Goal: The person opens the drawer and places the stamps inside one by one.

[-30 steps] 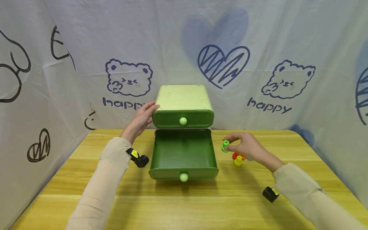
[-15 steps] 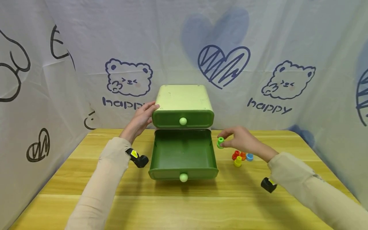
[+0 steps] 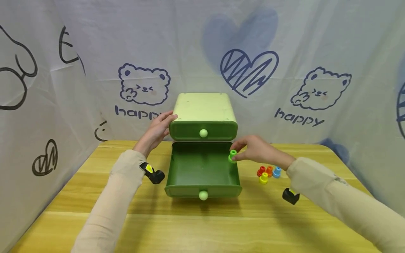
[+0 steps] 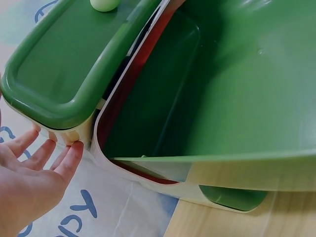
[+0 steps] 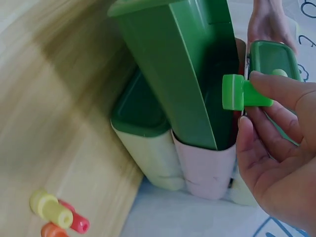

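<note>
My right hand [image 3: 257, 150] pinches a bright green stepped plastic peg [image 5: 237, 93], wide at one end and narrower at the other, between thumb and fingers. In the head view the peg overlaps the right wall of the pulled-out green drawer [image 3: 186, 191], near its back. My left hand [image 3: 154, 133] rests its extended fingertips [image 4: 74, 148] against the left side of the cabinet's cream top unit [image 3: 204, 107]. Above the pulled-out drawer, the top drawer [image 3: 183, 130] with its round pale knob is closed.
Right of the cabinet, a red peg [image 3: 261, 171], an orange peg [image 3: 269, 171], a blue peg [image 3: 276, 172] and a yellow peg [image 3: 263, 178] stand close together on the wooden table [image 3: 202, 228]. A printed white cloth [image 3: 196, 45] hangs behind the cabinet.
My right hand has carried the green peg leftward, from above the table beside the other pegs to the drawer's right wall. My left hand has stayed at the cabinet's side.
</note>
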Tool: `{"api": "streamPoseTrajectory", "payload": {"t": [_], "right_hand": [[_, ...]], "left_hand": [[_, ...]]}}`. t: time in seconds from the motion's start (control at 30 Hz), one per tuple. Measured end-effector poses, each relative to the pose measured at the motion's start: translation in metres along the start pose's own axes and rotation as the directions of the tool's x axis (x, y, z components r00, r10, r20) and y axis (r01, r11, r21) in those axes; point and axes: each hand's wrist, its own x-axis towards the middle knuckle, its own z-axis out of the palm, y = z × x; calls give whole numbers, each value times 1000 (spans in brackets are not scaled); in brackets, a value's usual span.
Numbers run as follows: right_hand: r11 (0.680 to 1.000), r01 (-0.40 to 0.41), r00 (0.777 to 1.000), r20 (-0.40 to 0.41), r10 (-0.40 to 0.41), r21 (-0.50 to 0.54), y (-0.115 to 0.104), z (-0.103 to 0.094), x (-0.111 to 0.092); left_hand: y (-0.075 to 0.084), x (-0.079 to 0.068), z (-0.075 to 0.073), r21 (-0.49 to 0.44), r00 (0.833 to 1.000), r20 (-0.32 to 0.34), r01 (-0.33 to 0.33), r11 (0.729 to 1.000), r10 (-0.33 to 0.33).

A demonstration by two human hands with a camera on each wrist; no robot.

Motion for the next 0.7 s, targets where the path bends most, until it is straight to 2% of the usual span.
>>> {"api": "streamPoseTrajectory", "payload": {"t": [0.2,0.4,0.7], "right_hand": [[997,-31,998,61,26,76,-2,7,11],[980,-83,990,127,60,182,-9,12,20],[961,-89,974,224,28,263,-19,36,37]], "left_hand": [[-1,0,2,3,1000,-3,-3,1000,3],[0,-1,2,1,1000,-7,-6,1000,6],[0,-1,1,-16,1000,-16,4,1000,-5]]}}
